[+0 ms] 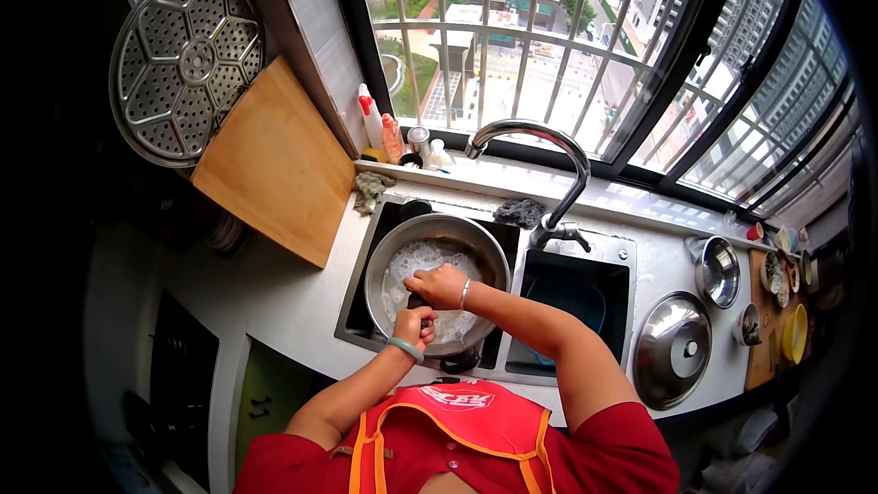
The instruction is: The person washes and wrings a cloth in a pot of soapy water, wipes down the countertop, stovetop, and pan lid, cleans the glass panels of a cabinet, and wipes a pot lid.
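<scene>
A large metal pot (374,267) with soapy, foamy water stands in the left sink basin (355,309). Over its middle, both hands are close together on a small dark object (417,302). My left hand (414,327), with a green bangle at the wrist, is closed around its lower part. My right hand (440,285), with a silver bangle, is closed at its upper end, just above the left. What the dark object belongs to is hidden by the hands and foam.
A curved faucet (574,185) rises behind the sinks. Right of them lie a steel lid (672,350) and a metal bowl (718,273). A cutting board (279,165) and steamer rack (192,64) stand left. Bottles (391,137) line the sill.
</scene>
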`<state>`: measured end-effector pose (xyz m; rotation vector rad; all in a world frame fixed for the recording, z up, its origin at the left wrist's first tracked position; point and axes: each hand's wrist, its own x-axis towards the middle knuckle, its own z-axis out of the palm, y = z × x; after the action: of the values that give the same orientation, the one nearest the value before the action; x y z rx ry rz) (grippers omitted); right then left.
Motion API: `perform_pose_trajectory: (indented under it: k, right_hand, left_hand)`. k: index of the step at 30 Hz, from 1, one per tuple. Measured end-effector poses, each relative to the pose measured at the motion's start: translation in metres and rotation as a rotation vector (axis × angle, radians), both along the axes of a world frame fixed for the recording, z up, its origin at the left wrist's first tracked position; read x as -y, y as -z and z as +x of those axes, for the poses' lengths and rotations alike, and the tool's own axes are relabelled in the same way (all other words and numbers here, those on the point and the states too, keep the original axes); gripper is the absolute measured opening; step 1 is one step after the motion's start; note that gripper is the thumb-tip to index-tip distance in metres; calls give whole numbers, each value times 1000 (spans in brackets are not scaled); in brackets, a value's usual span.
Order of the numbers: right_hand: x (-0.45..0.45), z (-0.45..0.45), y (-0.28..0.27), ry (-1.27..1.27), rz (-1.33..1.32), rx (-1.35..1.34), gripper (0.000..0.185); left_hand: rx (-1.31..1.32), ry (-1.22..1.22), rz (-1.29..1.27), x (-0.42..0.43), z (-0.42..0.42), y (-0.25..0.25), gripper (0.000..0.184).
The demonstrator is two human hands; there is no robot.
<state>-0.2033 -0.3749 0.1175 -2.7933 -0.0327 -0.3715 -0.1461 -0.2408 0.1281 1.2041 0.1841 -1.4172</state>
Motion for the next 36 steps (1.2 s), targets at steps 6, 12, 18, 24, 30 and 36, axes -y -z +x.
perform_pose_trajectory:
  k: [6, 12, 18, 24, 30, 36]
  right_hand:
    - [-5, 3, 8, 224, 65, 180, 23]
    - [-33, -13, 37, 519, 507, 240, 31]
    - [-51, -47, 24, 478, 564, 16, 46]
    - [-55, -54, 3, 267, 1015, -94, 62]
    - [-57, -50, -13, 131, 523, 215, 43]
    - [-56, -45, -4, 284, 1281, -87, 23]
  left_hand:
    - [-169, -30, 18, 8, 10, -9, 18]
    - [-640, -26, -93, 9, 19, -12, 29]
    - [-23, -80, -70, -8, 30, 45, 22]
    - [124, -258, -302, -22, 25, 35, 21]
    - [121, -314, -423, -35, 26, 13, 19]
    - [139, -151, -332, -49, 16, 1, 11]
